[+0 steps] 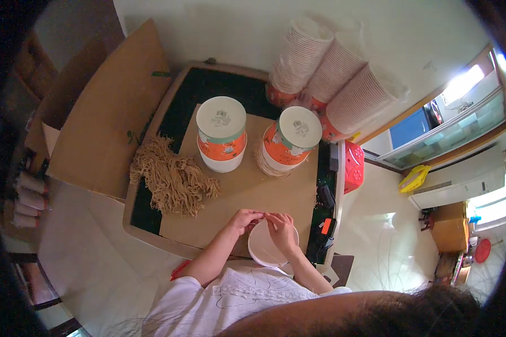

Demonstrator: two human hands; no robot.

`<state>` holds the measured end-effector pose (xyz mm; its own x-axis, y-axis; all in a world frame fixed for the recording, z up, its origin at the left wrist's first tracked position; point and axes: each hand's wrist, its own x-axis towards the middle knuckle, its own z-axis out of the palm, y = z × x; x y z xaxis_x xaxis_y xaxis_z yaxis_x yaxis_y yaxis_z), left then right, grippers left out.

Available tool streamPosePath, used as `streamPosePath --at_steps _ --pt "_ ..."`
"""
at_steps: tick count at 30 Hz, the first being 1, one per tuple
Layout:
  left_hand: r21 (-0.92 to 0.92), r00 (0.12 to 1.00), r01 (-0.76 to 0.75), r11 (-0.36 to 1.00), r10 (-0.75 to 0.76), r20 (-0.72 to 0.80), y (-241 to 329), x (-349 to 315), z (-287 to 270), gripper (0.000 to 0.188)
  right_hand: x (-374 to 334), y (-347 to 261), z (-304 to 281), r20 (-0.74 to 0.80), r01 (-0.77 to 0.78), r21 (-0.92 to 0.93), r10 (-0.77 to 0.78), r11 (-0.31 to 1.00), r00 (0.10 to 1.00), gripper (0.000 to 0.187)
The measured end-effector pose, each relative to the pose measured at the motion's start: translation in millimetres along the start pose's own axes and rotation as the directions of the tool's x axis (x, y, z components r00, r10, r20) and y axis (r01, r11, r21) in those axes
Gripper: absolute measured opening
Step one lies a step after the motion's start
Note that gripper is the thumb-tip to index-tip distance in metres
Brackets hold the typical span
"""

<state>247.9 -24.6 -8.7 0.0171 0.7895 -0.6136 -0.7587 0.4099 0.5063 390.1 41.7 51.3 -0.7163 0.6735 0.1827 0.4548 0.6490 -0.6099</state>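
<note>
Close to my body, a white paper bucket (268, 251) has its open mouth turned up toward me. At its far rim, my left hand (246, 219) and my right hand (282, 232) meet with fingertips pinched together. Whether anything small lies between the fingertips is too fine to make out. A heap of tan cords (171, 178) lies to the left on a cardboard sheet (244, 197). Beyond my hands stand two orange, green and white paper buckets, one at left (222, 135) and one at right (291, 137), round printed ends up. Tan cord loops (269, 164) surround the right one's lower part.
Tall nested stacks of paper buckets (301, 56) in clear plastic lean near the wall. Black objects (325, 197), one with an orange part, lie along the table's right edge. A red plastic stool (353, 167) stands beyond it. At left rises a large cardboard panel (115, 112).
</note>
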Motion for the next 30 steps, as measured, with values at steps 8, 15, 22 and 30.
streamPosePath --at_steps 8,15,22,30 --pt "0.251 0.988 -0.127 0.960 0.146 -0.057 -8.2 7.3 -1.2 0.011 21.3 26.9 1.6 0.302 -0.333 0.332 0.235 0.882 0.924 0.014" --pt "0.347 0.960 -0.231 0.909 0.270 -0.068 -8.9 5.1 -0.4 0.011 24.4 27.7 4.8 0.296 -0.330 0.247 0.253 0.911 0.921 0.011" --pt "0.459 0.928 -0.305 0.835 0.368 -0.054 -14.1 3.9 1.9 0.013 23.9 22.6 7.8 0.258 -0.315 0.264 0.247 0.912 0.934 0.013" --pt "0.335 0.928 -0.319 0.887 0.365 -0.082 -10.9 4.6 2.5 0.012 20.5 22.3 8.0 0.236 -0.347 0.278 0.286 0.896 0.929 0.012"
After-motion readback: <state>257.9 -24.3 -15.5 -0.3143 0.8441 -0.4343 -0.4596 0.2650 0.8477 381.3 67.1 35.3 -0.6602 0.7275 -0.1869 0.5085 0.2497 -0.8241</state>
